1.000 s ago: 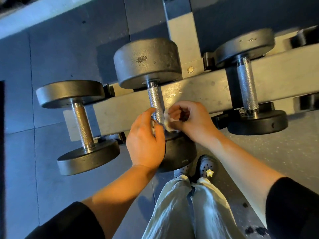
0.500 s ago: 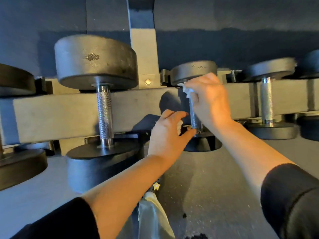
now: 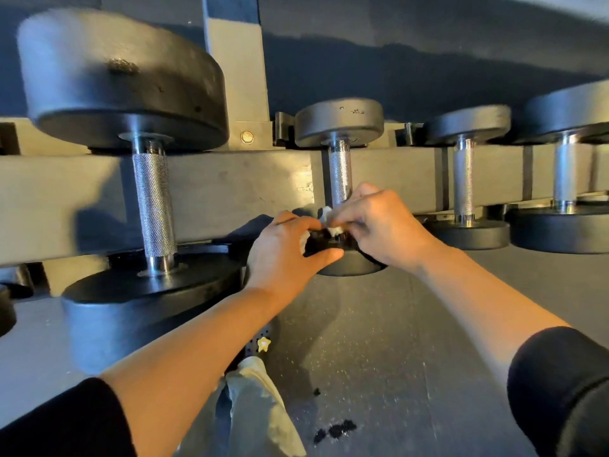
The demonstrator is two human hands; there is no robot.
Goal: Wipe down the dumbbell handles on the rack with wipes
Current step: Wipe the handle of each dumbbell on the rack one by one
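Observation:
A dumbbell with a knurled steel handle (image 3: pixel 339 174) and black heads lies across the rack beam (image 3: pixel 230 189) at the centre. My right hand (image 3: pixel 382 222) pinches a crumpled white wipe (image 3: pixel 326 214) against the lower end of that handle, just above the near head. My left hand (image 3: pixel 283 255) is beside it, with fingers over the near head's top and the thumb under its rim. The near head is mostly hidden by both hands.
A much larger dumbbell (image 3: pixel 153 206) sits on the rack to the left. Two more dumbbells (image 3: pixel 463 179) (image 3: pixel 565 173) lie to the right. A rack upright (image 3: pixel 235 61) rises behind. My shoe (image 3: pixel 260 341) and trouser leg are on the speckled floor below, with dark debris (image 3: pixel 336 430).
My right hand slid with the wipe from the top of the handle down to its lower end. My left hand moved onto the near head. The view came closer.

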